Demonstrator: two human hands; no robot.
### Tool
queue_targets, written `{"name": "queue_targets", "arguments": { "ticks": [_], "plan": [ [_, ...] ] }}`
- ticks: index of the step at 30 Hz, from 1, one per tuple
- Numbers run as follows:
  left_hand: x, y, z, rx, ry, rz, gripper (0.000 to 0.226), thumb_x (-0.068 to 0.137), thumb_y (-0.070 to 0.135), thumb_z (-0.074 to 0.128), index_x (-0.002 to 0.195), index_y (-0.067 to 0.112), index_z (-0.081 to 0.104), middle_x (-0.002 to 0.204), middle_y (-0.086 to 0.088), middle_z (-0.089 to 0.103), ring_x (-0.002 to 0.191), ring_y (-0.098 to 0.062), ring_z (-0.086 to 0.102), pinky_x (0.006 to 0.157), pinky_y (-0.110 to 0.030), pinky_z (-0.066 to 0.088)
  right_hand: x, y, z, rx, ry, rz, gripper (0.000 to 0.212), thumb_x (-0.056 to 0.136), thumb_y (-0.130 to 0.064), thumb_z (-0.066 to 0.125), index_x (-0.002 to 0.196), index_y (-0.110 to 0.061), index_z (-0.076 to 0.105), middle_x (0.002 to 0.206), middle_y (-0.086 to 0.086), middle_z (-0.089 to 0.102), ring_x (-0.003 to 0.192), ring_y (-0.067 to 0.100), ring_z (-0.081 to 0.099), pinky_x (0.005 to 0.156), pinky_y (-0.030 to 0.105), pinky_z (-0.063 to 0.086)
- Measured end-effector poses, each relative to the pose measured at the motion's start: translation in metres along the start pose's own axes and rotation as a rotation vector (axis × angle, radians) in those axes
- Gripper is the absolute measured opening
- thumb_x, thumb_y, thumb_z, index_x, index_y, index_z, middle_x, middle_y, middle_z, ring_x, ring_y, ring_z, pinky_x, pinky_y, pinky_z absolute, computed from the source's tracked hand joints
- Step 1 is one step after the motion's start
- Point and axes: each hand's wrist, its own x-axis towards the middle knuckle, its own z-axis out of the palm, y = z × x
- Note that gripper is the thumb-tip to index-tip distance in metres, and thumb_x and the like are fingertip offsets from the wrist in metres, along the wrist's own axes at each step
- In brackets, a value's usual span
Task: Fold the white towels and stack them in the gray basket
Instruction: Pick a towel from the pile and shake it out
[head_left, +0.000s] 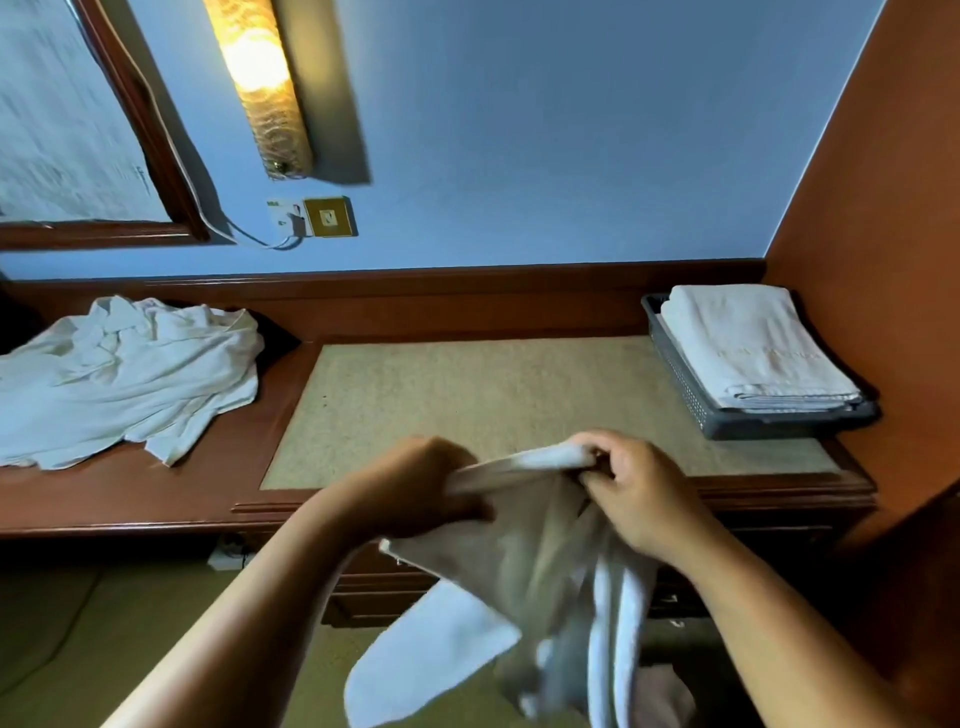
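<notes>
**Towel tail hanging low**

I hold one limp white terry towel (545, 571) by its bunched top edge, left grip (431, 486) and right grip (641, 493) both clenched on it, just short of the tan-topped wooden counter (467, 395). Its tail hangs low, perhaps brushing the floor (104, 623); blur hides that. Mismatched corners would skew the fold. Gray perforated plastic basket (691, 395), far right, holds folded white towels (753, 348).

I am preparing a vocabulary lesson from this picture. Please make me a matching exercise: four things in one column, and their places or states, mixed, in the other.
1 towel pile
2 folded towels
3 wall lamp
4 hanging towel

A lit
B in the gray basket
C gripped by the left hand and right hand
D on the desk, left side

Pairs: 1-D, 2-B, 3-A, 4-C.
</notes>
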Motion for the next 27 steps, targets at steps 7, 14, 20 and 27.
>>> {"name": "queue_targets", "arguments": {
  "ticks": [7,14,20,27],
  "plan": [
    [-0.009,-0.018,0.013,-1.032,0.446,-0.022,0.02,0.096,0.035,0.059,0.084,0.024,0.072,0.08,0.003,0.069,0.08,-0.013,0.065,0.069,-0.029,0.055,0.003,0.021,-0.029,0.234,0.083,0.181,0.012,0.084,-0.021,0.079,0.089,-0.022,0.067,0.075,-0.007,0.071,0.071,0.004,0.064,0.068,0.026,0.046],
    [-0.004,-0.025,0.009,-1.057,0.879,-0.395,0.027,0.103,0.03,0.056,0.083,0.018,0.069,0.071,-0.006,0.067,0.074,-0.025,0.064,0.069,-0.037,0.053,0.001,0.049,-0.045,0.811,0.449,0.704,0.025,0.09,-0.011,0.072,0.082,-0.022,0.05,0.077,0.006,0.053,0.064,0.017,0.049,0.059,0.028,0.041],
    [-0.01,0.003,0.01,-1.219,0.805,-0.418,0.017,0.101,0.026,0.06,0.094,0.013,0.069,0.084,-0.012,0.072,0.08,-0.027,0.07,0.073,-0.041,0.059,-0.008,0.018,-0.034,0.934,0.433,0.556,0.029,0.092,0.006,0.06,0.093,-0.023,0.06,0.081,0.002,0.059,0.07,0.012,0.055,0.06,0.022,0.046],
    [-0.014,0.061,0.026,-1.349,0.594,-0.296,0.017,0.094,0.022,0.066,0.096,0.007,0.074,0.078,-0.013,0.072,0.069,-0.024,0.069,0.056,-0.035,0.057,-0.03,-0.048,0.002,1.036,0.162,0.154,0.02,0.088,0.003,0.064,0.096,-0.015,0.069,0.085,-0.003,0.068,0.076,0.003,0.061,0.068,0.015,0.049]
  ]
}}
